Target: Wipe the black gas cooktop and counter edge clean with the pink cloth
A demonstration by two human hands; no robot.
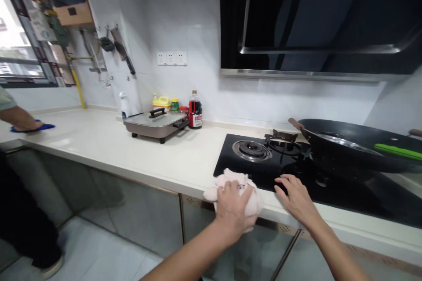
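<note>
My left hand (232, 208) is closed around a pale pink cloth (252, 199), bunched up at the counter's front edge by the near left corner of the stove. Some of the cloth hangs over the edge. To its right, my right hand (295, 195) rests with its fingers stretched out at the front rim of the black gas stove (263, 174), holding nothing. Behind the hands lies the left burner (252, 150), bare of its pan support. A loose-looking black pan support (281, 138) sits further back.
A large wok (349, 158) with a green-handled tool (398, 151) covers the stove's right side. On the counter (184, 153) stand a lidded electric pan (156, 125) and a sauce bottle (195, 112). At far left, another person's hand (29, 124) presses a blue cloth (44, 126).
</note>
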